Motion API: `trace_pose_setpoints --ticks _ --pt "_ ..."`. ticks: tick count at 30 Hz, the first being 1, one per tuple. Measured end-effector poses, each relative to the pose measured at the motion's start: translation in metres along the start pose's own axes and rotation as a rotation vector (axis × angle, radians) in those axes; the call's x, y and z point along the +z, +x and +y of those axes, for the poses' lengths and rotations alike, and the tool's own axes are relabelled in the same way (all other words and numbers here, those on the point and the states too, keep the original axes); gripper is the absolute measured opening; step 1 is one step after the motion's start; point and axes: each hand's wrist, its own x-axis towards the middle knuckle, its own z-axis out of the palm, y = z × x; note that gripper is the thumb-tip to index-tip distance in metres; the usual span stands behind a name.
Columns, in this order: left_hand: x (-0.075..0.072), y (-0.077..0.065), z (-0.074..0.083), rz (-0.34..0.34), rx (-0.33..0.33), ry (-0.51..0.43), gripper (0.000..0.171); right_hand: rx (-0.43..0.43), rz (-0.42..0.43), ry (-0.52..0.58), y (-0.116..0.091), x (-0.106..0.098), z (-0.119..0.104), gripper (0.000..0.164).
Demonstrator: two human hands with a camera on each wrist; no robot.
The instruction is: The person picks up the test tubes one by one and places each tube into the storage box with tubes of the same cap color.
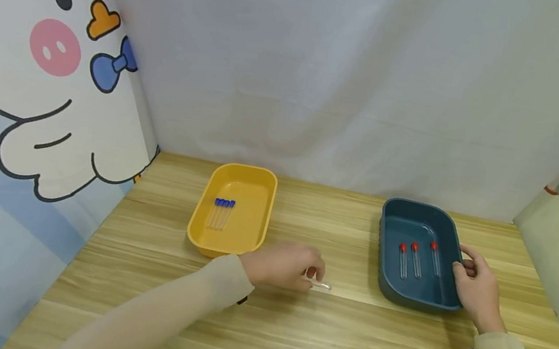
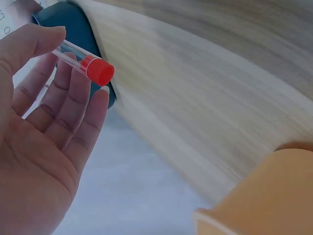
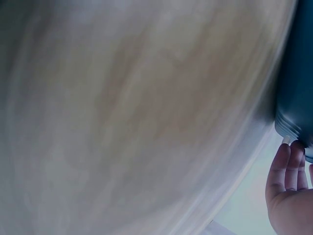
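Note:
Between the thumb and fingers of my left hand (image 1: pixel 288 265) is a clear test tube (image 1: pixel 320 284), pinched above the table between two trays. In the left wrist view its red cap (image 2: pixel 100 72) points away from the palm side of the thumb. My right hand (image 1: pixel 478 289) grips the right rim of a dark blue tray (image 1: pixel 415 295), thumb over the edge and fingers along the outer wall. Inside that tray lie three red-capped test tubes (image 1: pixel 417 262), roughly side by side. The right wrist view catches the fingertips (image 3: pixel 286 147) against the tray's outside.
A yellow tray (image 1: pixel 250 218) stands to the left, close behind my left wrist, with several blue-capped test tubes (image 1: pixel 220 215) lying in a row. Both trays sit on a wood-grain table (image 1: pixel 299 338). A pale curtain (image 1: pixel 324 85) hangs along the table's back edge.

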Motion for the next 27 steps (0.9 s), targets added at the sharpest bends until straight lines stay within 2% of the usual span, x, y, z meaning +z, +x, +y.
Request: trace_pose_setpoints --ticks 11,20,24,27 --pt "0.004 0.022 -0.006 -0.071 0.085 0.096 0.009 0.011 -0.009 0.011 0.002 0.002 0.001 0.049" --pt "0.027 0.037 -0.019 -0.118 0.129 0.145 0.015 0.021 0.004 0.005 0.004 0.003 0.003 0.048" --pt "0.032 0.04 -0.023 -0.133 0.109 0.122 0.013 0.02 0.009 0.006 0.004 0.004 0.003 0.048" --pt "0.036 0.04 -0.025 -0.117 0.051 0.033 0.015 0.018 0.008 0.006 0.003 0.003 0.002 0.048"
